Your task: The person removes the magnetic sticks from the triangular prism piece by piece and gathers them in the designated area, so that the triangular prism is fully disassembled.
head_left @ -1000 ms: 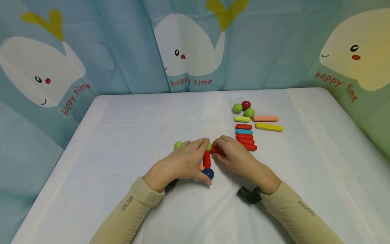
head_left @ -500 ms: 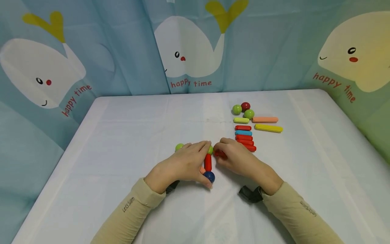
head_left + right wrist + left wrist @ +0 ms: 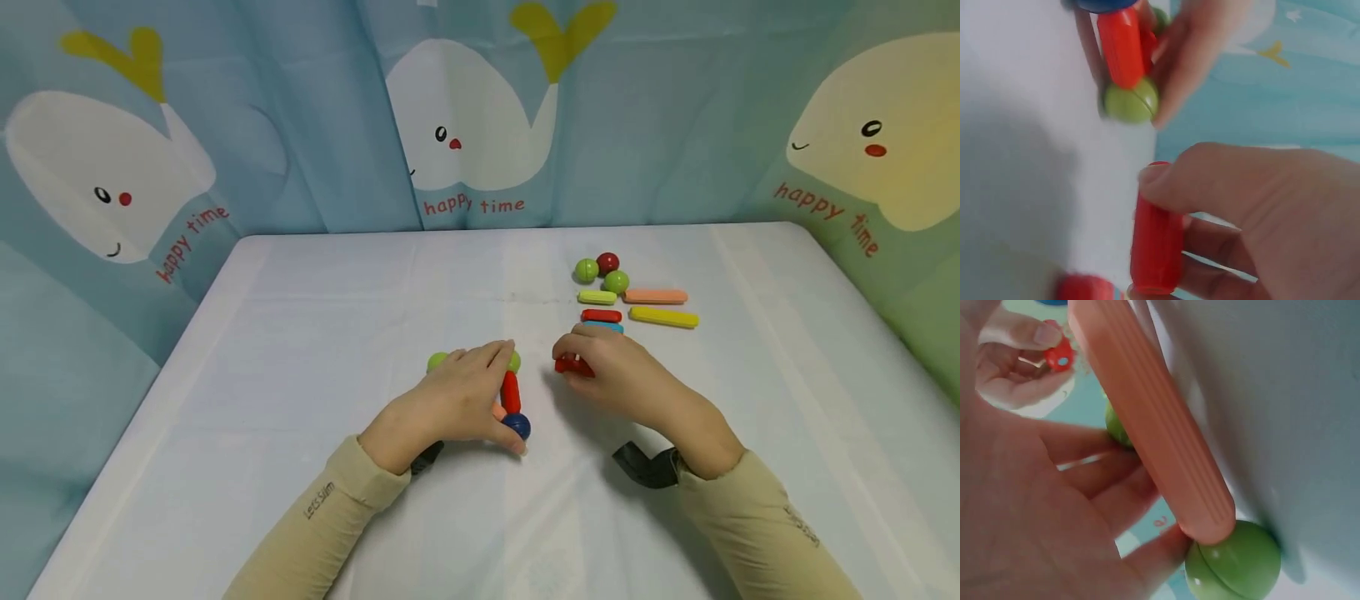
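Observation:
In the head view my left hand (image 3: 453, 400) lies over a small frame of magnetic sticks and balls, holding it between thumb and fingers. The thumb is by its blue ball (image 3: 516, 427); fingertips are at the green balls (image 3: 1233, 559). A long orange stick (image 3: 1154, 419) crosses close to the left palm, and a red stick (image 3: 510, 392) joins the blue ball to a green one. The hand hides much of the frame. My right hand (image 3: 626, 375) pinches a short red magnetic stick (image 3: 1159, 244) between thumb and fingers, apart from the frame.
Further back on the white table (image 3: 337, 292) lie two green balls and a dark red ball (image 3: 607, 263). Nearby are a lime stick (image 3: 597, 297), an orange stick (image 3: 655, 296), a yellow stick (image 3: 663, 317), a red stick (image 3: 602, 316) and a blue stick (image 3: 604, 327).
My right hand has moved right and slightly back, away from the frame, with the red stick in its fingers, and now covers some of the row of sticks. The left hand stays put.

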Tool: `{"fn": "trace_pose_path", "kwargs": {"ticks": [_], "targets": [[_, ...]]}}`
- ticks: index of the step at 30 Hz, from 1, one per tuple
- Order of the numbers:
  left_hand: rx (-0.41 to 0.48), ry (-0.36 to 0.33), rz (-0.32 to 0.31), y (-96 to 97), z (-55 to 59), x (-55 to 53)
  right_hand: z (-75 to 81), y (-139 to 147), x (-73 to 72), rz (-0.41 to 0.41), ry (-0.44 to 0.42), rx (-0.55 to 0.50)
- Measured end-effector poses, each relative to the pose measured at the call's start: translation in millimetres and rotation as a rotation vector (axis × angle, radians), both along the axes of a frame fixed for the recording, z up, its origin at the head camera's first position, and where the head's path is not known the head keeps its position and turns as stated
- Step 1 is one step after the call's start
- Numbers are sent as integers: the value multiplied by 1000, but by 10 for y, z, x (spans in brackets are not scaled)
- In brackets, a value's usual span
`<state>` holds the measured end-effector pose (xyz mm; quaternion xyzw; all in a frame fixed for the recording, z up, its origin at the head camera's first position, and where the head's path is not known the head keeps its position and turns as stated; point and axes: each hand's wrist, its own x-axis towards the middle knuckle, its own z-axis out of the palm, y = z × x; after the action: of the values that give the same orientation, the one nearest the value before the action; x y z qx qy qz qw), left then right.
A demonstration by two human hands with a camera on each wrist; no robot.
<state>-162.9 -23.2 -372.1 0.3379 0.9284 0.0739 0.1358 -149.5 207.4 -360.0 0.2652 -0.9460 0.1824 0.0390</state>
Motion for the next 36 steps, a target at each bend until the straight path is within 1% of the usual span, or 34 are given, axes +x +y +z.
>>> {"fn": "trace_pose_path", "kwargs": {"ticks": [2,4,7,10,12,16,21,24,28,32,36], "targets": [[7,-6,48,2,-7,-15,37,55,7,-23,-7,15],[21,-9,84,-4,-9,-28,61,99,14,-41,-18,33],[40,-24,98,-28,-7,-50,74,137,24,-57,-47,74],[53,-45,89,-71,13,-80,62,158,32,-78,-71,120],[59,-57,80,-107,36,-102,52,171,32,-90,-68,146],[52,-58,58,-170,63,-137,38,198,25,-100,-39,171],[46,-53,50,-188,56,-164,3,204,28,-90,0,171],[53,-44,41,-190,58,-170,-19,199,33,-88,20,168],[49,-36,34,-187,58,-171,-35,196,38,-90,24,167],[41,-32,37,-185,59,-164,-32,195,37,-111,7,183],[30,5,43,-166,62,-146,-14,198,45,-135,-16,200]]}}
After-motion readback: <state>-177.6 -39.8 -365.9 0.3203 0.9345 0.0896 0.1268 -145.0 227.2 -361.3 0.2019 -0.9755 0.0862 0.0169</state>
